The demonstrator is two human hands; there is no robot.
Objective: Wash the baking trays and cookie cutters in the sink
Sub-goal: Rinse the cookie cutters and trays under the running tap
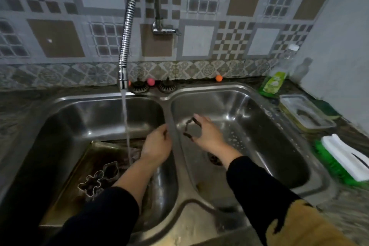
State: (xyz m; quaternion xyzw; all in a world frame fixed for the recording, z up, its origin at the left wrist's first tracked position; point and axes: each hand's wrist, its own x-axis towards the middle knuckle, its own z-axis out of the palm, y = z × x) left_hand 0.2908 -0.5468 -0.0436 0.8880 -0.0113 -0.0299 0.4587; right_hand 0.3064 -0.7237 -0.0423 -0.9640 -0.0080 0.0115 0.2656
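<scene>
right of centre in the frame, the right hand (207,134) pinches a dark cookie cutter (190,127) between fingertips and thumb, its grip clamped on the thin rim, holding it up over the right basin (279,146) of the double sink. the left hand (157,146) sits just left of the divider, over the left basin (60,130), fingers curled in; it may be holding something small, but i cannot tell what, if anything. water (125,122) runs from the flexible tap (124,50) down into the left basin, landing on the baking tray (65,195) at lower left, where two more cutters (99,177) lie on the tray's dark surface. judging by this, the cutter in hand looks rinsed and is about to be set down in the dry side. to do it well: keep the pinch on the outer wall, not the sharp edge, shake off drips low in the basin, and lay it flat away from the drain (214,160). dish soap (273,82) and the green brush (339,162) wait at the right edge on the desk for the greasy tray.
</scene>
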